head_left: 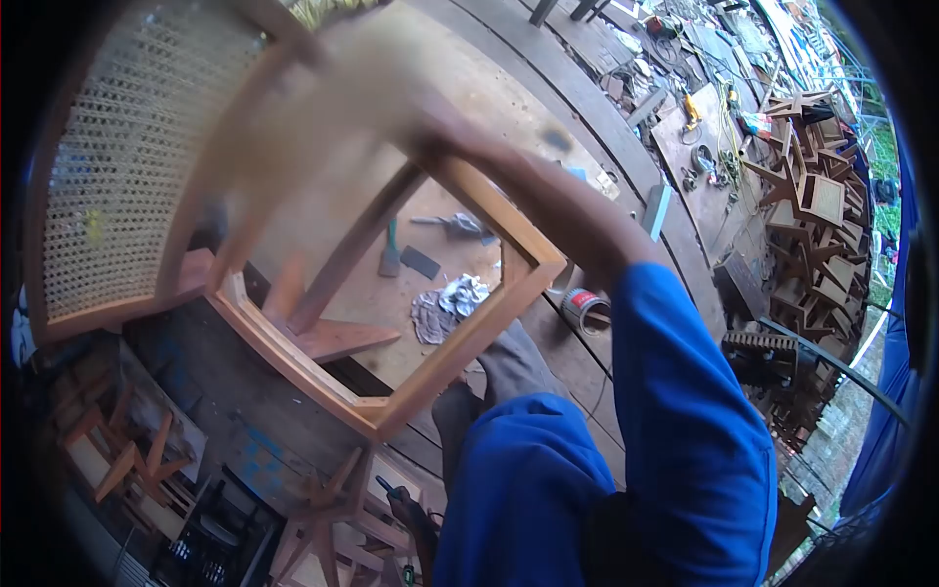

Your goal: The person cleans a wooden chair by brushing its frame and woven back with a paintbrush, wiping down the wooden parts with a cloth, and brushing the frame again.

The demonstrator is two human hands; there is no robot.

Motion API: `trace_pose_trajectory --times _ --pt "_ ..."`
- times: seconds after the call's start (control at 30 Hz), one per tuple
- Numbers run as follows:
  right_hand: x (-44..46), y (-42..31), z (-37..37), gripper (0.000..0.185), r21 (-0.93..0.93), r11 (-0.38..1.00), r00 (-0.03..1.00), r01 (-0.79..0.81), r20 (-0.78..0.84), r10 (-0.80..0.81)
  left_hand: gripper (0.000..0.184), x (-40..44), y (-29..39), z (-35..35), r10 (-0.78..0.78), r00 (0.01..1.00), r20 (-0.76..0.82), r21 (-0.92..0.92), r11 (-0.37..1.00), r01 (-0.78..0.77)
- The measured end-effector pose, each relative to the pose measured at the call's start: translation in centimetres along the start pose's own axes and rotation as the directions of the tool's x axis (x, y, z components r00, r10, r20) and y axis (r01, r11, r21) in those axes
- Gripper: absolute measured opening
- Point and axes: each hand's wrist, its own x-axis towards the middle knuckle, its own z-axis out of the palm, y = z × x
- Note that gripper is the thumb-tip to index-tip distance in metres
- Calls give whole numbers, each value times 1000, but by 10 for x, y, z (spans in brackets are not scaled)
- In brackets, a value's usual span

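Note:
A wooden chair with a square open seat frame (pixel 460 350) and a woven cane back (pixel 103 186) stands tilted before me. My right arm, in a blue sleeve, reaches across the frame's far side. My right hand (pixel 386 103) is smeared by motion near the join of seat and back, amid a tan blur. Its fingers cannot be made out, nor whether it holds anything. Low beside my body, my left hand (pixel 403 509) is small and dark, closed round a dark, thin tool (pixel 384 483) whose kind I cannot tell.
Through the frame show a green-handled brush (pixel 390 249), a dark flat block (pixel 421 262) and a crumpled cloth (pixel 435 315) on a board. A tin can (pixel 585 308) stands right of the frame. Wooden star-shaped bases (pixel 807 196) are piled at far right; more chair parts (pixel 132 450) lie lower left.

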Motion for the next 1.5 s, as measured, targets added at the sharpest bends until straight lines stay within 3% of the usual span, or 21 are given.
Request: trace_pose_trajectory --times 0.03,0.1,0.13,0.17,0.23,0.27,0.43,0.5,0.53,0.6,0.67,0.7,0.83,0.9,1.0,1.1,1.23,1.27,1.37,1.4,1.5 --pt "13 8 11 14 24 998 996 55 -77 -53 19 -11 7 0 -19 1000 7 7 1000 19" --pt "8 14 3 15 5 995 995 97 22 -97 19 -19 29 -9 -76 991 110 193 980 54" --pt "8 8 -7 15 -13 987 981 160 109 -158 18 -15 13 1 -21 999 31 32 999 20" --pt "-23 -4 -25 17 22 993 993 112 43 -113 18 -10 -2 2 -22 999 44 30 999 21" --pt "-82 19 -31 31 -30 969 960 244 148 -237 18 -7 5 12 -20 999 41 32 999 19" --pt "-126 2 -57 38 25 1000 972 13 234 -18 18 -7 9 13 -22 999 37 37 999 21" --pt "-305 -93 -155 48 -104 925 859 -366 344 379 16 6 6 6 43 997 71 32 998 -45" --pt "-323 -111 -164 48 -28 894 888 -447 102 448 16 15 12 11 119 987 106 -11 993 -118" --pt "-324 -117 -162 47 42 874 875 -483 42 482 15 18 18 15 47 993 109 -17 999 -45" --pt "-298 -117 -153 49 -1 897 888 -443 135 439 14 18 26 12 -19 997 74 -34 999 22" --pt "-272 -98 -130 51 -20 929 900 -370 238 364 14 19 36 14 64 996 66 74 995 -69" --pt "-259 -78 -109 47 -58 964 947 -260 182 266 14 21 37 14 67 997 34 62 996 -69" --pt "-123 -60 -55 21 -19 976 973 -218 81 218 17 9 27 11 156 988 11 68 985 -156" --pt "-64 -44 -24 18 -52 986 986 -160 31 162 17 -8 32 11 0 999 -45 -5 1000 0" --pt "17 -2 23 17 -104 994 999 -29 16 31 20 -20 -1 13 -46 996 -77 35 998 49" --pt "58 26 70 20 -229 973 987 -34 -158 -2 23 -41 -57 27 -77 992 -103 64 994 84" --pt "53 -29 93 22 -307 944 990 -118 -104 90 28 -77 -45 39 -183 974 -134 101 975 197" --pt "47 -53 106 22 -231 968 993 -103 -88 84 27 -84 -51 42 -74 990 -121 66 994 83" --pt "36 -122 174 22 -124 992 998 6 -67 -15 18 -99 12 39 -263 961 -82 -65 964 258" --pt "35 -147 198 22 -80 996 999 27 -40 -30 21 -104 -8 40 51 997 -61 291 956 -31" --pt "34 -211 280 21 -13 991 991 135 22 -135 23 -101 -68 57 -56 995 -80 230 971 73"
